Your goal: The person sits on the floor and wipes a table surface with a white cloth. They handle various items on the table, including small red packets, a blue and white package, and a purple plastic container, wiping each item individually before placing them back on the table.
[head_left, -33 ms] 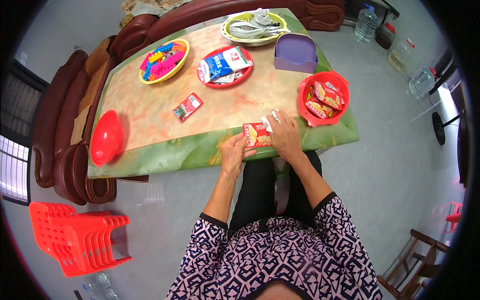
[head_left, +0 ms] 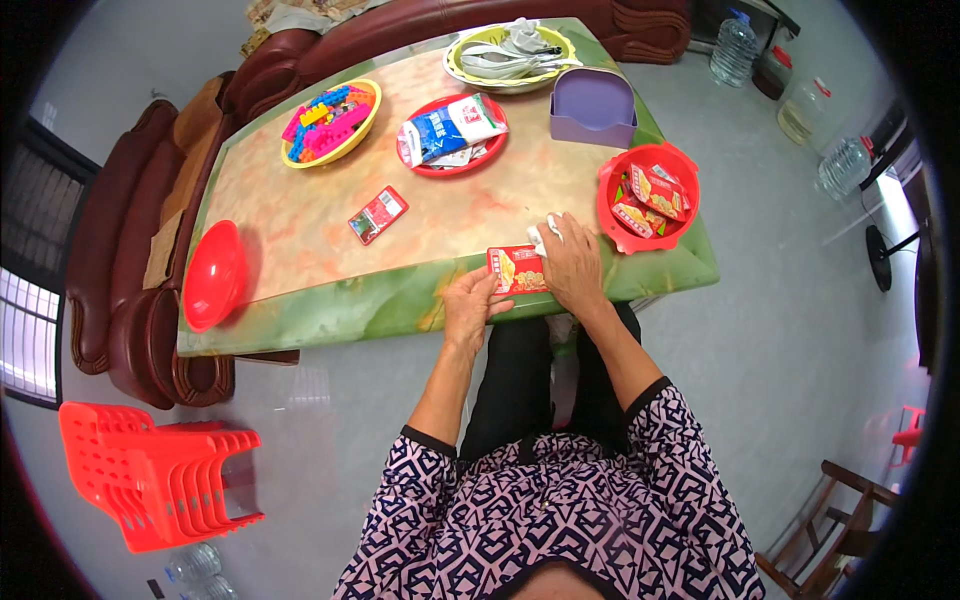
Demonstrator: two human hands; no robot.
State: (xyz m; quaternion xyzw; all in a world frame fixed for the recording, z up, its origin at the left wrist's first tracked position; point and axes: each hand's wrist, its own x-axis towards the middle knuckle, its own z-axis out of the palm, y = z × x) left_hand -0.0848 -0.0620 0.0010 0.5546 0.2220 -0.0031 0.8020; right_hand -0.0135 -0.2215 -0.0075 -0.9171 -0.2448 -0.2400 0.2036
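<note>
A red snack packet (head_left: 517, 270) with a yellow food picture lies flat at the table's near edge. My left hand (head_left: 467, 306) grips its left end, the thumb on top. Over the packet's right end is my right hand (head_left: 572, 268), its fingers closed on a crumpled white cloth (head_left: 547, 236). That hand hides part of the packet. Farther left on the table is a second red packet (head_left: 378, 215) with a white label. To the right, a red bowl (head_left: 690, 222) holds several similar red packets (head_left: 657, 190).
A red oval dish (head_left: 214, 276) sits at the left. Toward the back are a yellow basin (head_left: 362, 130) of toy bricks, a red plate (head_left: 407, 160) with bags, a purple box (head_left: 592, 125) and a yellow-green basin (head_left: 568, 45) of spoons. Red stools (head_left: 150, 470) are stacked on the floor.
My right hand and the white cloth have shifted very slightly away from me. My left hand keeps its hold on the packet.
</note>
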